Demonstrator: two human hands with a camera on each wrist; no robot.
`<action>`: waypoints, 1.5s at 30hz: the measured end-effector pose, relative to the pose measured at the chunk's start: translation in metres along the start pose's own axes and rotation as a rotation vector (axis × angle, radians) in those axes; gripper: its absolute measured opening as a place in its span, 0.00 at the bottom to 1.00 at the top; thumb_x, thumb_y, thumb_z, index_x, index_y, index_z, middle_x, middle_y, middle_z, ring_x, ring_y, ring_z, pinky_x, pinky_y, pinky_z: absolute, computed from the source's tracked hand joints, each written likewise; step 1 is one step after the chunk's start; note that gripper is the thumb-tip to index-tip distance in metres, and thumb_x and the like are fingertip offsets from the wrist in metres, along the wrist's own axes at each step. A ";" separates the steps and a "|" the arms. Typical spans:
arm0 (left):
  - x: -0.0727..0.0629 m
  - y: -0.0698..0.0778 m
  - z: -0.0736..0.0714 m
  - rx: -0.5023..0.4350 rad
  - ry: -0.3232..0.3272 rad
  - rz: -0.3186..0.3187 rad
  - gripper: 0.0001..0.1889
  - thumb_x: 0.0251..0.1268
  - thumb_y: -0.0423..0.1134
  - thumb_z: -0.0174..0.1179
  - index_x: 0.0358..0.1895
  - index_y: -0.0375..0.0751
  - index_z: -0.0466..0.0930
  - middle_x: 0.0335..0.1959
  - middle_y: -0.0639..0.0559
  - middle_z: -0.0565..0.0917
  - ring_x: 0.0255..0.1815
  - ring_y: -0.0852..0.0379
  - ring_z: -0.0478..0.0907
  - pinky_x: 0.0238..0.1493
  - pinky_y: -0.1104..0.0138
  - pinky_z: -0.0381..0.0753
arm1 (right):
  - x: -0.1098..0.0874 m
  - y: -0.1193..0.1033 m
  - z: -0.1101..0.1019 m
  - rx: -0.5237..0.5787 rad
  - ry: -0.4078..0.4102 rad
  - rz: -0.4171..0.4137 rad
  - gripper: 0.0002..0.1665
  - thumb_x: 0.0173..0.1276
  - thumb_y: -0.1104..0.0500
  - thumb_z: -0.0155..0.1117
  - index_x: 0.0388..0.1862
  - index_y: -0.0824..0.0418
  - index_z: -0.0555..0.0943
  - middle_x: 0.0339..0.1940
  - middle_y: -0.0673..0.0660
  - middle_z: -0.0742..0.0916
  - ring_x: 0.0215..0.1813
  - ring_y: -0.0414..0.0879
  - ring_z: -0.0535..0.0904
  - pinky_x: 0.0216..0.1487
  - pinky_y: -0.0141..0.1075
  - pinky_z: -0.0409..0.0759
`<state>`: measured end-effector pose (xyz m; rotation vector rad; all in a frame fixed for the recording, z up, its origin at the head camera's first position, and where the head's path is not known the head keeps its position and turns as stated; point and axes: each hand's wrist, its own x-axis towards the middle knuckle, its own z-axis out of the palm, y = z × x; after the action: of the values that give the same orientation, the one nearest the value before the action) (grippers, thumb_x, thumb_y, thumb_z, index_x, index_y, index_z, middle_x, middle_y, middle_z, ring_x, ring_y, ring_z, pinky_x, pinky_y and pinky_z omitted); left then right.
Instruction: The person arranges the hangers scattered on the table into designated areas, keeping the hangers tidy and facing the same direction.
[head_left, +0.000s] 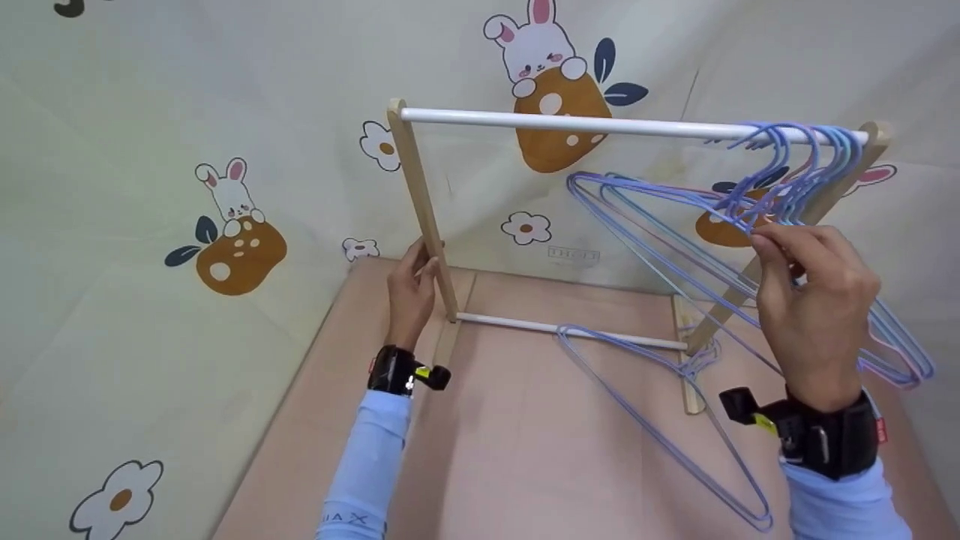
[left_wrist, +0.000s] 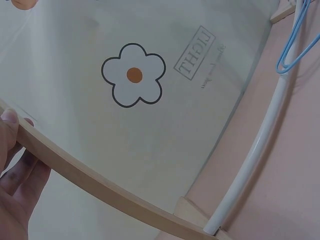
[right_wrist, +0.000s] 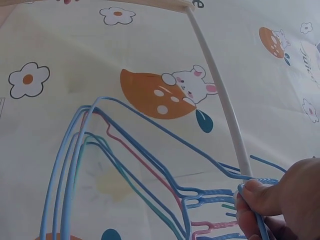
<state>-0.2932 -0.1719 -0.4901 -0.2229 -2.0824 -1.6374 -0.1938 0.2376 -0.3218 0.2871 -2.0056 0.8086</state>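
My left hand (head_left: 411,289) grips the wooden left post (head_left: 421,195) of a small clothes rack; in the left wrist view the thumb lies on one side of the post and fingers show on the other. At the rack's right end, my right hand (head_left: 821,307) pinches a blue wire hanger (right_wrist: 260,225) near its hook, between thumb and fingers. Several blue, teal and pink hangers (head_left: 814,161) hang bunched there by their hooks on the white top rail (head_left: 555,120). The right hand hides part of their necks.
A white lower bar (head_left: 510,323) joins the rack's feet. Blue hangers (head_left: 564,330) lean over that bar, their other end toward the front of the pink surface (head_left: 525,450). Behind the rack stands a pale backdrop (head_left: 300,112) printed with rabbits and flowers.
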 end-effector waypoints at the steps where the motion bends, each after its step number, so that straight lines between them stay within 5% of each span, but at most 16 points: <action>1: 0.000 0.000 0.000 -0.001 0.000 0.000 0.24 0.78 0.30 0.54 0.73 0.34 0.69 0.63 0.42 0.80 0.63 0.49 0.78 0.58 0.63 0.82 | 0.002 0.000 0.001 0.004 0.006 0.000 0.07 0.69 0.70 0.69 0.43 0.73 0.87 0.34 0.69 0.84 0.32 0.48 0.71 0.38 0.21 0.65; 21: 0.001 0.006 -0.002 -0.009 0.025 0.016 0.22 0.76 0.27 0.54 0.71 0.34 0.71 0.61 0.39 0.81 0.61 0.46 0.78 0.57 0.65 0.82 | 0.019 0.003 0.015 0.016 0.025 0.040 0.08 0.69 0.69 0.69 0.44 0.74 0.87 0.34 0.69 0.84 0.33 0.43 0.69 0.37 0.21 0.66; 30: 0.001 0.002 -0.001 0.013 0.012 0.007 0.23 0.77 0.28 0.54 0.72 0.34 0.70 0.62 0.42 0.80 0.61 0.50 0.78 0.58 0.65 0.82 | 0.015 0.012 0.021 0.005 -0.026 0.025 0.10 0.69 0.67 0.69 0.45 0.72 0.87 0.36 0.69 0.83 0.34 0.54 0.75 0.38 0.21 0.67; 45: 0.000 -0.001 -0.001 0.004 0.011 0.035 0.22 0.77 0.29 0.54 0.71 0.33 0.70 0.61 0.40 0.81 0.61 0.48 0.78 0.58 0.62 0.82 | 0.006 0.022 0.029 0.007 -0.062 -0.030 0.07 0.70 0.68 0.69 0.42 0.72 0.87 0.37 0.68 0.82 0.38 0.59 0.77 0.38 0.26 0.65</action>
<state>-0.2930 -0.1727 -0.4907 -0.2472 -2.0621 -1.6109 -0.2278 0.2357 -0.3365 0.3488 -2.0514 0.7973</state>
